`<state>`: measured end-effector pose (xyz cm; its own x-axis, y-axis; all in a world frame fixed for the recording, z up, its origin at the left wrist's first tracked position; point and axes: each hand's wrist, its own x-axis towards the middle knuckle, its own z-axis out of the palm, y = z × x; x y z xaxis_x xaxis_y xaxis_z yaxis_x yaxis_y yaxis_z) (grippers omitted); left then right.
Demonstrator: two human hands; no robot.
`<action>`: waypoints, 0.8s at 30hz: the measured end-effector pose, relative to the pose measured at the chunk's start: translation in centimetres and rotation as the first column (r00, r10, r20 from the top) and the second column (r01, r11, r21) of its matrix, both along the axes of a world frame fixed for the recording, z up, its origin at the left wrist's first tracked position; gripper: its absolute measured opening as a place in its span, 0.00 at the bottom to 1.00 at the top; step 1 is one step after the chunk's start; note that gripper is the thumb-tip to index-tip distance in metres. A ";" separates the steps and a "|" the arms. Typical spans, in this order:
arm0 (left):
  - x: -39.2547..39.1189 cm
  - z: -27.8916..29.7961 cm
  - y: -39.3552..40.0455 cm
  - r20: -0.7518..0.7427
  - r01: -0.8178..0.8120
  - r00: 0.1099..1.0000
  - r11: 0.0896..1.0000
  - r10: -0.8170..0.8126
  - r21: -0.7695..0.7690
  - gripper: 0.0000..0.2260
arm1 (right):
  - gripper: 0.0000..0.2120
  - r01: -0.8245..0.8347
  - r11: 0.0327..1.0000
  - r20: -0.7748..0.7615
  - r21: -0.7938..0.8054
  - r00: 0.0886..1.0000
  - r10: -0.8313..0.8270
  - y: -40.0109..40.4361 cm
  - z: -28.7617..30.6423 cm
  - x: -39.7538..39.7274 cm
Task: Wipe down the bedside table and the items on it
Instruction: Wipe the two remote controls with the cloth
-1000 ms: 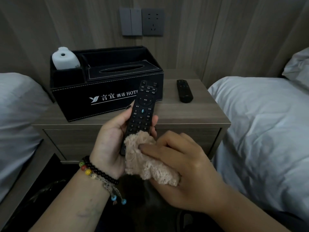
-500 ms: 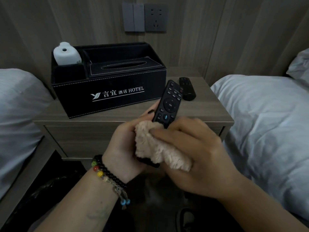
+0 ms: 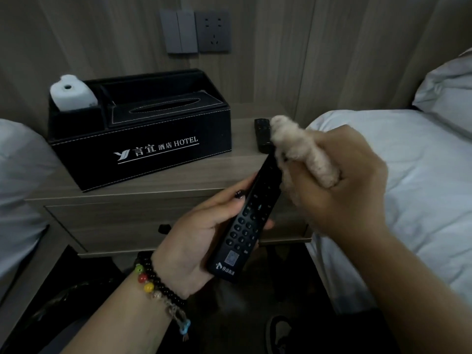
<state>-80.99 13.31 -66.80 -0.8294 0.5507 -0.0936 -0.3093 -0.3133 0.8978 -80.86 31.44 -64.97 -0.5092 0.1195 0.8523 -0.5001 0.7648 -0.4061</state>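
**Remote in your left hand, cloth bunched in your right**

Closest in, your left hand (image 3: 194, 241) is gripping the black remote (image 3: 245, 226) from its left edge, thumb along the side and fingers curling underneath, buttons facing up. It's tilting away from you over the front edge of the bedside table (image 3: 158, 185). There's a small logo and white Chinese characters at its near end, but they're too small for me to read, and the square sticker above them is just a blur. A beaded bracelet (image 3: 153, 282) is sitting on that wrist, mostly black with green, red and yellow beads.

Your right hand (image 3: 339, 185) is clenching a fuzzy beige cloth (image 3: 301, 149), fingers wrapping tightly round it, and the cloth is pressing against the far end of the remote, so that end is hiding behind the fabric.

Further back on the tabletop, a second remote (image 3: 262, 135) is lying flat, its right side getting covered by the cloth. To the left, the black organizer box (image 3: 143, 149) is reading "HOTEL" after Chinese characters and a winged logo. A white object (image 3: 72, 94) is poking out of its left compartment; can't tell what it is. The tissue slot is looking dark inside.

On the wall behind, a switch (image 3: 178, 31) and socket (image 3: 214, 31) are sitting side by side. White bedding (image 3: 408, 162) is flanking the table, cut off at the frame edges.
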 end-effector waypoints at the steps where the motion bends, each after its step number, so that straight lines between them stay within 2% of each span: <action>1: 0.1 0.0 0.0 0.027 -0.011 1.000 1.000 0.010 0.023 0.16 | 0.08 -0.057 0.996 -0.006 0.067 0.998 0.058 -0.8 -0.4 0.3; 4: 0.3 0.1 -0.1 0.085 -0.018 0.996 0.995 0.010 0.094 0.12 | 0.14 -0.158 0.928 -0.023 0.337 0.984 0.175 -3.1 -1.3 1.2; 6: 0.0 0.0 -0.6 0.067 -0.057 0.996 0.997 0.054 0.051 0.12 | 0.15 -0.135 0.911 -0.039 0.389 0.986 0.163 -3.0 -1.2 0.8; 8: -0.2 0.1 -0.9 0.011 -0.072 0.997 0.997 0.072 -0.014 0.14 | 0.15 -0.088 0.950 -0.064 0.301 0.992 0.112 -1.7 -0.7 -0.2; 10: -0.1 0.4 -1.0 -0.046 -0.057 0.998 0.996 0.054 -0.066 0.16 | 0.15 0.027 0.980 -0.093 0.195 0.996 -0.009 0.1 -0.4 -1.1; 13: 0.1 0.6 -0.9 -0.096 -0.079 0.993 0.990 0.068 -0.113 0.16 | 0.13 0.147 0.988 -0.050 0.043 0.988 -0.145 1.6 -0.1 -1.2; 15: 0.2 0.7 -0.7 -0.111 -0.082 0.991 0.989 0.069 -0.119 0.17 | 0.12 0.115 0.993 -0.038 -0.019 0.993 -0.116 1.0 -0.2 -0.7; 18: 0.3 0.9 -0.4 -0.113 -0.078 0.992 0.989 0.064 -0.123 0.18 | 0.11 0.025 1.000 -0.013 0.010 1.000 -0.025 -0.3 -0.6 -0.6; 21: 0.2 1.0 -0.6 -0.087 -0.103 0.992 0.990 0.095 -0.099 0.17 | 0.07 0.113 0.993 0.155 -0.027 0.982 -0.108 0.5 -0.4 -1.6; 24: 0.2 1.0 -0.9 -0.084 -0.109 0.991 0.990 0.102 -0.085 0.15 | 0.04 0.152 0.979 0.142 -0.139 0.981 -0.132 0.9 0.1 -1.1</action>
<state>-80.83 12.44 -65.82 -0.8891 0.4524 -0.0699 -0.2057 -0.2584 0.9439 -82.00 32.34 -64.91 -0.5840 0.3192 0.7463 -0.3256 0.7501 -0.5756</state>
